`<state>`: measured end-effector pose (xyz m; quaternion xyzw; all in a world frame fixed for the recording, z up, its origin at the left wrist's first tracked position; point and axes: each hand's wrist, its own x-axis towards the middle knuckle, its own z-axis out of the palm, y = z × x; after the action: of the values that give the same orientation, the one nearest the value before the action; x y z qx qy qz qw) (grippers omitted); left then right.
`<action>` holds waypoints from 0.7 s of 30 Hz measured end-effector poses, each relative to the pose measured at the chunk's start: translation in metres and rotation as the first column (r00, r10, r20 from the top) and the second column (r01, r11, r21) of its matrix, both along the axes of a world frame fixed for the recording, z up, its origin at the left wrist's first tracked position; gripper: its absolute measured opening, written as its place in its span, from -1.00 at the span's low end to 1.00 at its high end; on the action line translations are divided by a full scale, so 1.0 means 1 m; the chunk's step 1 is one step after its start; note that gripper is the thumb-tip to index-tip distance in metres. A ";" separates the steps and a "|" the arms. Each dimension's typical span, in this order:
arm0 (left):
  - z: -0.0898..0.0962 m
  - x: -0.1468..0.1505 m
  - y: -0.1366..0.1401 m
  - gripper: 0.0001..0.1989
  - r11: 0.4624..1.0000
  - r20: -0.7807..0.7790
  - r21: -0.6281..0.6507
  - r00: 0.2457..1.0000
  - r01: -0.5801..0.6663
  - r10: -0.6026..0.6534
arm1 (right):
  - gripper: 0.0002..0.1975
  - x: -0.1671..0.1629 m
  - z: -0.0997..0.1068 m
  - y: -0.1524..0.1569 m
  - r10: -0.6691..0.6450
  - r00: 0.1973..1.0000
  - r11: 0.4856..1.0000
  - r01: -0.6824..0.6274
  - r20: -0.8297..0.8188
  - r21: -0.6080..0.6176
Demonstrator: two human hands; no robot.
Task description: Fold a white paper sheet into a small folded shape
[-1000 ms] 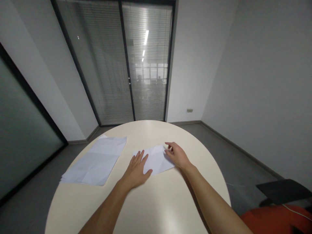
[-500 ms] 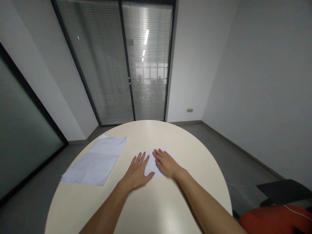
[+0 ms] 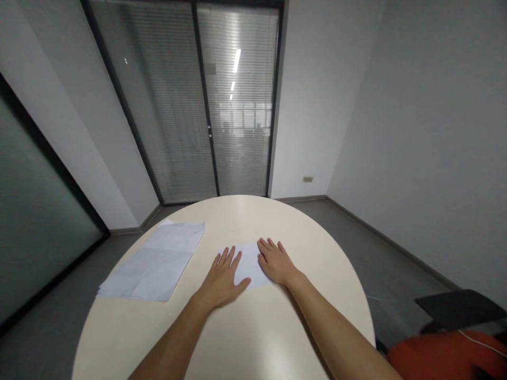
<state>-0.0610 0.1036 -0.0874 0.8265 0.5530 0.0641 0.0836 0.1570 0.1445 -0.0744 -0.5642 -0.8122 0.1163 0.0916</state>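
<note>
A small white sheet of paper [image 3: 249, 264] lies flat on the round cream table [image 3: 245, 338], partly covered by both hands. My left hand [image 3: 224, 279] rests palm down over its left side, fingers spread and thumb pointing right across the paper. On the right side of the sheet lies my right hand [image 3: 277, 261], palm down with the fingers stretched out toward the far left. Neither hand grips anything. The sheet's left and right edges are hidden under the hands.
A stack of larger white paper sheets [image 3: 154, 261] with crease lines lies at the table's left. Beyond the right edge stands a red-seated chair [image 3: 443, 356] with a black armrest [image 3: 461, 307]. Glass doors with blinds [image 3: 182, 105] are behind the table.
My right hand has slid to the right across the small sheet, uncovering more of its middle. My left hand has stayed in place.
</note>
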 end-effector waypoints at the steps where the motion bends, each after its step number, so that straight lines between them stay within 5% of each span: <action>1: 0.000 0.000 0.000 -0.14 1.000 0.001 -0.001 1.000 0.000 0.000 | -0.41 0.000 0.001 0.000 -0.019 1.000 1.000 0.019 0.005 0.018; 6: 0.000 0.000 0.000 -0.14 1.000 0.001 0.002 1.000 0.001 -0.001 | -0.46 0.002 0.005 -0.001 0.102 0.994 0.988 -0.097 -0.036 0.118; 11: 0.003 0.004 0.000 -0.13 1.000 -0.013 -0.002 1.000 0.007 -0.007 | -0.44 -0.001 0.003 -0.003 0.311 0.944 0.950 -0.307 -0.106 0.053; 21: 0.000 0.000 0.001 -0.14 1.000 0.006 -0.018 1.000 -0.008 0.008 | -0.37 0.006 0.002 0.001 0.021 0.999 0.999 -0.022 -0.033 -0.041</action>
<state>-0.0613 0.1047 -0.0869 0.8234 0.5564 0.0620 0.0925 0.1625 0.1455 -0.0727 -0.5552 -0.8141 0.1430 0.0920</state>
